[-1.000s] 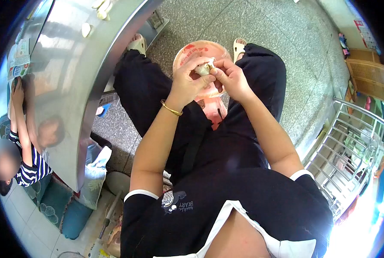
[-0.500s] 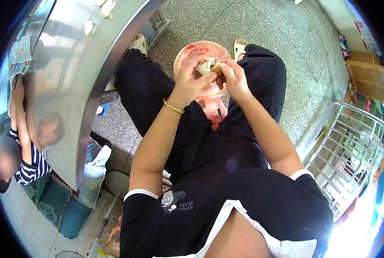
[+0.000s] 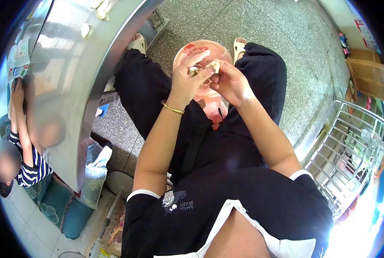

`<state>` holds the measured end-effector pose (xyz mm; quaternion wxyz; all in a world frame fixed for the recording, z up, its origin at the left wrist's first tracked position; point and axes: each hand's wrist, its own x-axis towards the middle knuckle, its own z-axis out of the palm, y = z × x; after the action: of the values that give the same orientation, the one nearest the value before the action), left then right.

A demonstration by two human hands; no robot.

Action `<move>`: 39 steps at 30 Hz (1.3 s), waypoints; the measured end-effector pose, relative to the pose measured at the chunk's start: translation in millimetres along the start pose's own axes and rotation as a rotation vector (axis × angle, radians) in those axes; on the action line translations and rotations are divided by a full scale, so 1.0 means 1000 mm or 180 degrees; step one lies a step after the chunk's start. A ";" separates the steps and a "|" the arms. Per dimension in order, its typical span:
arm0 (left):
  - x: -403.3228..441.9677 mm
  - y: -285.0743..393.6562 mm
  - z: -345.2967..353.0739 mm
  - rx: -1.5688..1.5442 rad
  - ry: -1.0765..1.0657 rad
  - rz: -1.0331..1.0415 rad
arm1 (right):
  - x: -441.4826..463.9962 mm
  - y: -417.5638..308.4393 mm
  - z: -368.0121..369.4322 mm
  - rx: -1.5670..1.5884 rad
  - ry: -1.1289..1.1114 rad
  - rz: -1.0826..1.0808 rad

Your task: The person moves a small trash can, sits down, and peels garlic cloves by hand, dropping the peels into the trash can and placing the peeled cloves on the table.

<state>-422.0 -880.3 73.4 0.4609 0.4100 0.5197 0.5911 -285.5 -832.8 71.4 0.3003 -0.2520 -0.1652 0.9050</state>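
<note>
Over a pink basin [image 3: 187, 52] between the knees, my two hands are close together. My left hand [image 3: 187, 81], with a gold bangle [image 3: 172, 107] at its wrist, is closed around a small pale piece [image 3: 193, 71] that looks like garlic; its index finger stretches forward. My right hand [image 3: 233, 84] pinches another whitish piece [image 3: 215, 66], with the left thumb tip close to it. The fingers partly hide both pieces. Several pale cloves [image 3: 85, 30] lie on the metal table at the upper left.
A steel table [image 3: 71, 86] runs along the left, with a person [image 3: 30, 165] in a striped shirt beyond it. Below the basin is a reddish container [image 3: 213, 111]. A metal rack [image 3: 342, 150] and a woven wooden piece [image 3: 370, 79] stand at the right.
The pale bulb seen between both hands is now in two parts, one in each hand. My right hand has turned, and my left index finger has straightened.
</note>
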 end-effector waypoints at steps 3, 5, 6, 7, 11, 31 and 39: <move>0.002 -0.008 -0.008 0.0982 -0.0337 0.0573 | 0.000 0.004 -0.006 -0.0210 0.0350 0.0187; 0.001 -0.009 -0.007 0.0948 -0.0296 0.0500 | 0.000 0.004 -0.008 -0.0775 0.0610 0.0068; 0.001 -0.009 -0.007 0.1056 -0.0209 0.0571 | -0.001 0.004 -0.005 -0.0773 0.0613 0.0071; 0.001 -0.008 -0.007 0.1164 -0.0119 0.0642 | -0.004 0.003 -0.002 -0.0976 0.0653 -0.0062; 0.000 0.004 -0.006 0.1413 -0.0133 0.0602 | -0.006 -0.002 -0.004 -0.2297 0.0611 -0.0367; -0.003 -0.007 -0.009 -0.0388 -0.0292 -0.0523 | -0.010 -0.006 -0.009 -0.1752 0.0156 -0.0245; -0.005 0.000 -0.005 -0.0301 -0.0136 -0.0849 | -0.006 0.009 -0.008 -0.2212 0.0609 -0.0479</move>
<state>-425.4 -885.8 72.5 0.5652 0.3276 0.5312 0.5396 -281.4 -842.5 62.8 0.2766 -0.4096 -0.4520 0.7426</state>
